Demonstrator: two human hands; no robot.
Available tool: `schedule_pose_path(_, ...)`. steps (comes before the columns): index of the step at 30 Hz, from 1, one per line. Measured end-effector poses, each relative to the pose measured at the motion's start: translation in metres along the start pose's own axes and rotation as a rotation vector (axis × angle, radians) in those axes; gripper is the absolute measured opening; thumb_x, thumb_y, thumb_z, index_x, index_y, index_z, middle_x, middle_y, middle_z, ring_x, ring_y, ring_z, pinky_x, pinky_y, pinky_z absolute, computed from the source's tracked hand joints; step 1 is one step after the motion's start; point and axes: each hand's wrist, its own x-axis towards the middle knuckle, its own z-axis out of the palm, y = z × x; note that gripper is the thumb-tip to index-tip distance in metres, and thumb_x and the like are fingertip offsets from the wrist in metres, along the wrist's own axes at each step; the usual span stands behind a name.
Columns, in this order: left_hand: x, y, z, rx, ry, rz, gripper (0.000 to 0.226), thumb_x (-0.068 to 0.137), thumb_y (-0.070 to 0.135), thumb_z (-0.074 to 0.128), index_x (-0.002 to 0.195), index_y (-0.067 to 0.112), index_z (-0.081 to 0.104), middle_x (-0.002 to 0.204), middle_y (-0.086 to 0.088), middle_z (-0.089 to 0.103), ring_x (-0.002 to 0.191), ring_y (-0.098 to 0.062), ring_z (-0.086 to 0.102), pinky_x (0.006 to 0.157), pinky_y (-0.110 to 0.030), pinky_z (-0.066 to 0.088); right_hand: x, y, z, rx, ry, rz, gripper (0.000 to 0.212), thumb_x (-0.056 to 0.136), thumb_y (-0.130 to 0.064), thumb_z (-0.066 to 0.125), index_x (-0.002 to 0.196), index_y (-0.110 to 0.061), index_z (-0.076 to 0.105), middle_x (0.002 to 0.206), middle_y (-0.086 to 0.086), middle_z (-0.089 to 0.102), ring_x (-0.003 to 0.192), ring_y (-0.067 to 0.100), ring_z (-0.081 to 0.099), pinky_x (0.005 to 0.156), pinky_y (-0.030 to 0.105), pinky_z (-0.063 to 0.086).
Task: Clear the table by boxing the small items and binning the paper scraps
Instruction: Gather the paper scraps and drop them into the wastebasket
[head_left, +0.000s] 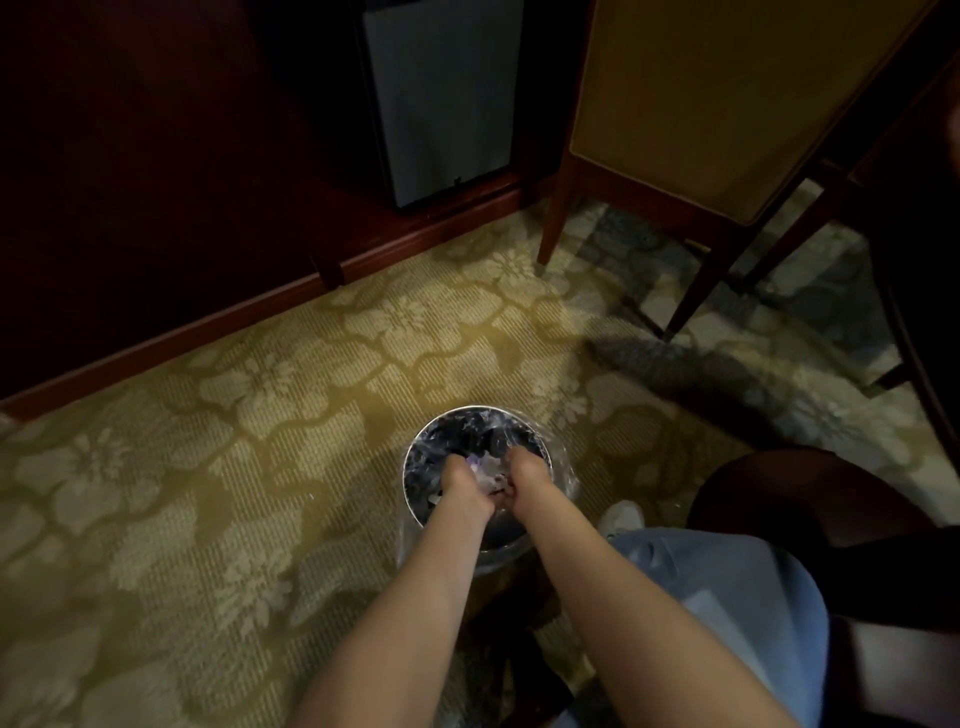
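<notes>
Binning step in hand. The person stoops over the round metal-rimmed waste bin with clear plastic liner (543, 445) on the floral beige carpet (218, 467). The left hand (464, 484) and right hand (525, 474) are side by side inside the rim, pointing down, with the pale crumpled paper scraps (489, 474) between them above the dark contents. Fingers are hidden and blurred, so I cannot tell whether they grip or have let go. Next, likely: spread both hands, drop everything cleanly inside the liner, then lift out.
</notes>
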Motion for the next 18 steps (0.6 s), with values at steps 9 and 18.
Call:
schedule_pose_path(9,-0.026,0.0,-0.002,0.044,0.005,0.06,0.044,0.102,0.028,0.028,0.133,0.001,0.044,0.103,-0.018,0.051,0.1,-0.032,0.054,0.077,-0.038,0.039,-0.016,-0.004,-0.011,0.004,-0.009,-0.036,0.028,0.098,-0.022,0.034,0.076,-0.01,0.046,0.064,0.006,0.046,0.05,0.016,0.038,0.043,0.023,0.034)
schedule_pose_path(18,-0.046,0.011,0.005,0.137,-0.08,0.133,0.045,0.1,0.031,0.027,0.137,0.011,0.043,0.128,-0.015,0.049,0.119,-0.028,0.048,0.091,-0.035,0.042,-0.059,-0.023,-0.021,0.027,-0.087,-0.107,0.022,0.099,-0.018,0.03,0.091,-0.012,0.049,0.077,0.006,0.048,0.06,0.016,0.041,0.051,0.027,0.034)
